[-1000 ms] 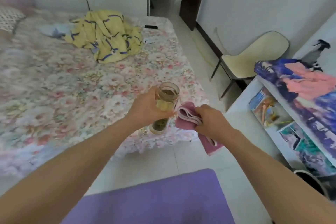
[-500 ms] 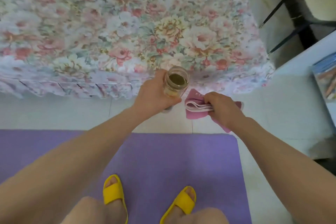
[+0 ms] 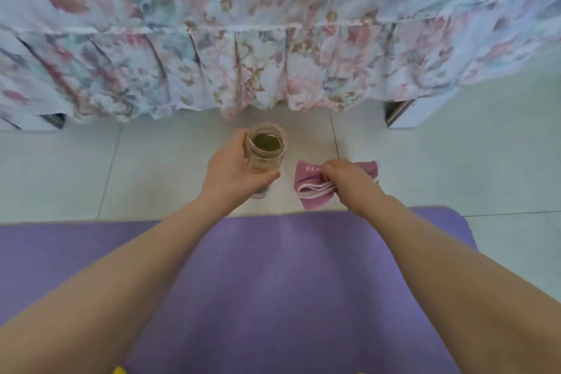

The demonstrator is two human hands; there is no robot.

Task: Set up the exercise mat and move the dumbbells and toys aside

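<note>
A purple exercise mat (image 3: pixel 288 276) lies flat on the tiled floor and fills the lower part of the view. Just beyond its far edge, my left hand (image 3: pixel 233 173) grips a clear glass bottle (image 3: pixel 265 149) with greenish liquid, held upright low over the floor. Whether the bottle's base touches the tiles I cannot tell. To its right, my right hand (image 3: pixel 349 182) pinches a folded pink cloth band (image 3: pixel 309 182) with white edges, close to the floor. No dumbbells or toys are in view.
A bed with a floral frilled skirt (image 3: pixel 273 64) runs across the top of the view. A bed leg (image 3: pixel 397 112) shows at the right. Pale floor tiles (image 3: pixel 455 167) lie between bed and mat. A yellow slipper tip (image 3: pixel 120 370) peeks in at the bottom.
My view has tilted down and dropped closer to the floor. Both hands have lowered the bottle and the pink band toward the tiles between the mat and the bed.
</note>
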